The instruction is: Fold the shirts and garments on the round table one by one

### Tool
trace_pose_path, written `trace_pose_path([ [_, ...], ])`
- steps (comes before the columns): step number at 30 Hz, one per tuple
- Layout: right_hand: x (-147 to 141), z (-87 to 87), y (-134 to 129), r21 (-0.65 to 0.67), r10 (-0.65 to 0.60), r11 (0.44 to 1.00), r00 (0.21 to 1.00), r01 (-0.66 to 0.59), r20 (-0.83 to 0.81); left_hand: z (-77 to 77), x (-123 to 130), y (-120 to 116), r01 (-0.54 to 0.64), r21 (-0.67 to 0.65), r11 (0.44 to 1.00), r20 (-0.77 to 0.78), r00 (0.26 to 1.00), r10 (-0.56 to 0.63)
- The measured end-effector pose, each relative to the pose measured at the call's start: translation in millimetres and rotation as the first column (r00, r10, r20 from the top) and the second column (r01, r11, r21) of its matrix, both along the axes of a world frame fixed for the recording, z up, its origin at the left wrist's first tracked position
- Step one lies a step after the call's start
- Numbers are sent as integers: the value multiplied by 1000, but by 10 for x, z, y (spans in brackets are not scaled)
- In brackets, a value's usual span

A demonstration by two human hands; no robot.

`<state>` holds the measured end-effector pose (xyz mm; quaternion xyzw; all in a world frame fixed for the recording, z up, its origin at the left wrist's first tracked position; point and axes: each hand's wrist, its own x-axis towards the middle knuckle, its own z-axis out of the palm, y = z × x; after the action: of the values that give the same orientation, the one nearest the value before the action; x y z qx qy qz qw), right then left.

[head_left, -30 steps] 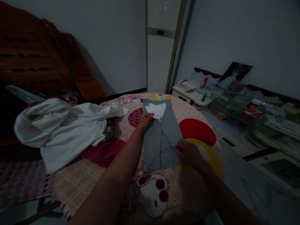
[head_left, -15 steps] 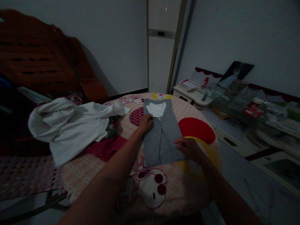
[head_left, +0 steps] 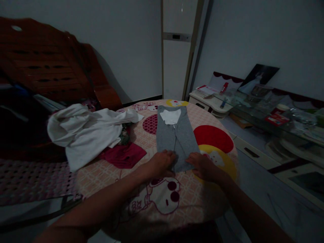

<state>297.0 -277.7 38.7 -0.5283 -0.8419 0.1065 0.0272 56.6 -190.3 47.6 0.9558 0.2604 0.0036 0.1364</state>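
A grey knit cardigan (head_left: 186,141) lies folded into a long narrow shape on the round table, with a white patch (head_left: 170,116) showing in its V-neck at the far end. My left hand (head_left: 163,162) rests over the near left part of the cardigan, fingers on the knit and thumb apart near the ribbed hem. At the near right corner, my right hand (head_left: 204,165) touches the cardigan with its fingers on top and its thumb apart, lower down. Dim light hides the exact contact of the fingertips.
A patterned cloth (head_left: 101,184) covers the round table. Left of the cardigan lie a white garment (head_left: 88,131) and a dark red garment (head_left: 126,155). A wooden chair (head_left: 48,72) stands at left; a glass-topped cabinet (head_left: 250,116) with clutter stands at right.
My left hand has moved from the cardigan's upper left edge down to its near end. My right hand stays by the near right corner. The view has shifted slightly.
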Motion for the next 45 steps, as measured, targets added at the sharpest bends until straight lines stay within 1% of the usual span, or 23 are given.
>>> trace_pose_path([
  [2, -46, 30, 26, 11, 9, 1000, 999, -10, 38, -76, 12, -163, -9, 59, 998, -30, 999, 11],
  [4, -82, 38, 47, 11, 10, 1000, 997, -11, 72, -173, 36, -250, -36, 86, 996, -27, 999, 39],
  [7, -114, 2, 63, 9, -1, 1000, 994, 0, 113, -282, 58, -275, -75, 112, 991, -9, 997, 77],
  [9, -108, -60, 64, 38, -10, 999, 993, 5, 118, -305, 41, -252, -77, 113, 991, -14, 997, 79],
  [12, -34, -192, 52, 121, -39, 992, 994, 26, 103, -289, -52, -189, -81, 74, 994, 18, 997, 80],
  [14, 53, -273, 42, 162, -84, 984, 994, 71, 73, -274, -150, -128, -96, 10, 995, 94, 991, 94],
  [16, 150, -319, 39, 181, -138, 974, 990, 135, 5, -259, -248, -53, -121, -86, 989, 198, 971, 136],
  [19, 269, -276, 84, 193, -219, 951, 967, 242, -133, -195, -343, 100, -166, -215, 962, 296, 928, 227],
  [21, 318, -170, 169, 209, -279, 924, 939, 319, -203, -104, -354, 239, -231, -213, 949, 297, 910, 288],
  [24, 364, 53, 398, 219, -329, 887, 889, 407, -319, 95, -310, 508, -338, -130, 932, 306, 880, 362],
  [25, 376, 127, 500, 208, -336, 879, 867, 429, -367, 168, -286, 608, -363, -124, 923, 323, 865, 384],
  [27, 398, 252, 733, 175, -363, 859, 815, 480, -452, 308, -228, 813, -403, -173, 899, 362, 823, 439],
  [29, 414, 333, 994, 173, -389, 828, 768, 534, -509, 417, -162, 1018, -440, -270, 856, 373, 772, 514],
  [31, 422, 376, 1270, 207, -386, 800, 746, 564, -542, 483, -92, 1225, -476, -336, 813, 367, 728, 579],
  [32, 424, 386, 1412, 227, -381, 788, 743, 572, -550, 498, -57, 1333, -493, -339, 801, 371, 713, 596],
  [34, 427, 396, 1696, 261, -383, 770, 749, 582, -541, 496, 9, 1561, -528, -290, 798, 397, 693, 602],
  [36, 426, 393, 1971, 286, -406, 753, 761, 592, -506, 459, 72, 1795, -557, -224, 799, 427, 681, 595],
  [38, 420, 374, 2215, 296, -443, 739, 768, 605, -462, 395, 133, 2006, -586, -182, 790, 431, 674, 600],
  [40, 406, 333, 2399, 288, -463, 748, 781, 598, -420, 305, 191, 2152, -620, -136, 772, 421, 670, 612],
  [42, 386, 265, 2489, 272, -461, 773, 802, 573, -379, 195, 231, 2200, -663, -68, 746, 419, 659, 624],
  [43, 374, 222, 2491, 265, -456, 787, 815, 557, -357, 136, 240, 2183, -677, -34, 735, 425, 656, 624],
  [44, 363, 174, 2462, 261, -451, 801, 829, 539, -330, 76, 238, 2138, -676, -5, 736, 427, 665, 613],
  [45, 351, 121, 2403, 261, -440, 815, 846, 517, -301, 17, 226, 2069, -657, 21, 753, 426, 688, 588],
])
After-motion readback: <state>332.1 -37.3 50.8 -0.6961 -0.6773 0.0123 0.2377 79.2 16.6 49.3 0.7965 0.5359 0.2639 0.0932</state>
